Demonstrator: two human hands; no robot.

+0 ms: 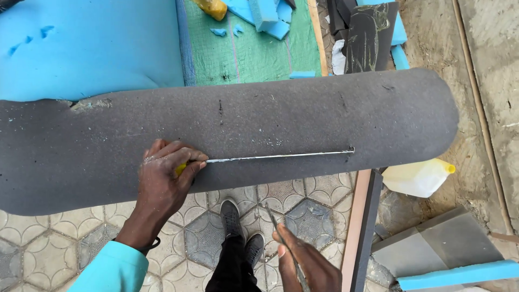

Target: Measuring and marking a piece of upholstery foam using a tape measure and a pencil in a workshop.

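Note:
A wide dark grey foam sheet [281,111] lies curved across the view. My left hand [165,176] rests on its near edge, shut on the yellow handle [180,169] of a tool. The tool's long thin metal blade [281,157] lies flat on the foam and points right. My right hand [304,266] is low in the view, above the tiled floor, and grips a thin grey metal strip [280,230] that slants up to the left. This hand is clear of the foam.
A thick blue foam slab [81,43] and a green mat [259,51] with blue scraps lie behind the grey sheet. At right are a pale plastic jug [419,177], an upright wooden board [358,227], grey foam pieces [438,246] and a blue strip [459,273]. My shoes [240,230] stand on patterned tiles.

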